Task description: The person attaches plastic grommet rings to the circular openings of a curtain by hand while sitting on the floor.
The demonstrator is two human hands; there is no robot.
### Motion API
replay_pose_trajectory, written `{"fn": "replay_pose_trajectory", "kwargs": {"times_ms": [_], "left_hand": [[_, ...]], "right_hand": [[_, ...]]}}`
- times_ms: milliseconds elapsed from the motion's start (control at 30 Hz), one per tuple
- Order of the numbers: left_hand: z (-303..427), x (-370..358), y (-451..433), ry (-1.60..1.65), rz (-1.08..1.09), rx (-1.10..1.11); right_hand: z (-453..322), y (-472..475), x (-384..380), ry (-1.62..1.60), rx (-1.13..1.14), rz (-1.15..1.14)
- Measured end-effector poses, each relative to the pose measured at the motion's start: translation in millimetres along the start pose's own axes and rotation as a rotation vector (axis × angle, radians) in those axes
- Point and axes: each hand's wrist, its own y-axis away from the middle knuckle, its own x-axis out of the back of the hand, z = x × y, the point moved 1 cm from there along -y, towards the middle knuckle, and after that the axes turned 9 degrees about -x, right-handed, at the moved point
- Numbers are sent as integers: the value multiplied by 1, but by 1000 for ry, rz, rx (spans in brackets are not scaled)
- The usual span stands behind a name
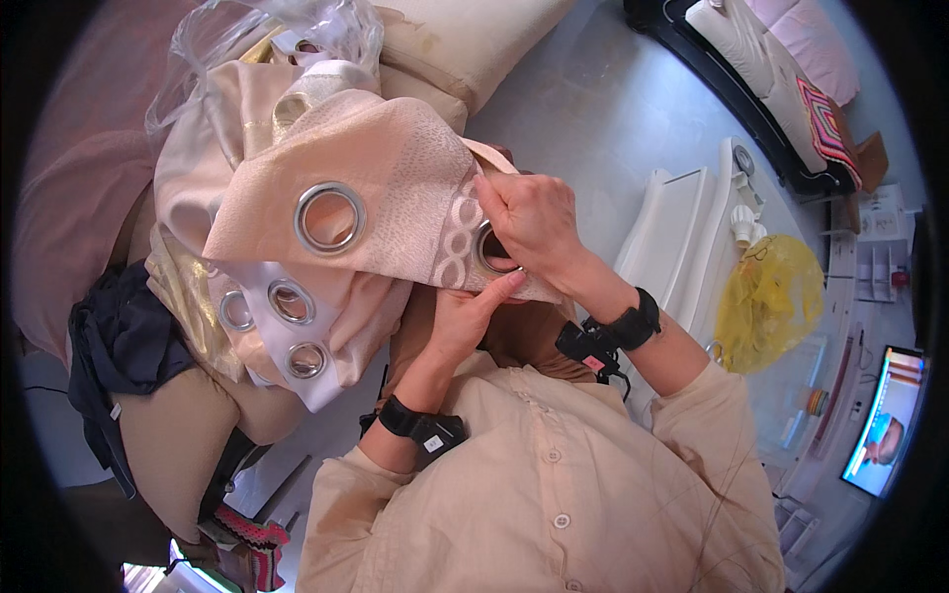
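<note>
A cream-pink eyelet curtain (371, 163) with a woven pattern spreads out in front of me over a bulky heap of the same fabric. My right hand (534, 219) pinches its top corner, thumb near a patterned band of looped rings (458, 241). Below it, my left hand (467, 315) grips the lower edge, thumb tip at the rim of a metal eyelet (485, 248) that the right hand partly hides. A second silver eyelet (330, 217) shows whole farther left. Several more eyelets sit in a white heading strip (326, 333) underneath.
The heap lies on a beige upholstered seat (178, 437), with clear plastic wrap (341, 30) at its far end. Dark clothing (126, 333) hangs at left. To the right stand white furniture (667, 215), a yellow plastic bag (771, 304) and a lit screen (884, 422).
</note>
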Motion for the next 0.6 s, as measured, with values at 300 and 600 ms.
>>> {"fn": "replay_pose_trajectory", "kwargs": {"times_ms": [300, 600], "left_hand": [[-6, -1, 2, -3, -39, -75], [-10, -1, 5, 25, -5, -88]], "right_hand": [[0, 2, -1, 7, 0, 30], [1, 1, -4, 48, 5, -22]]}}
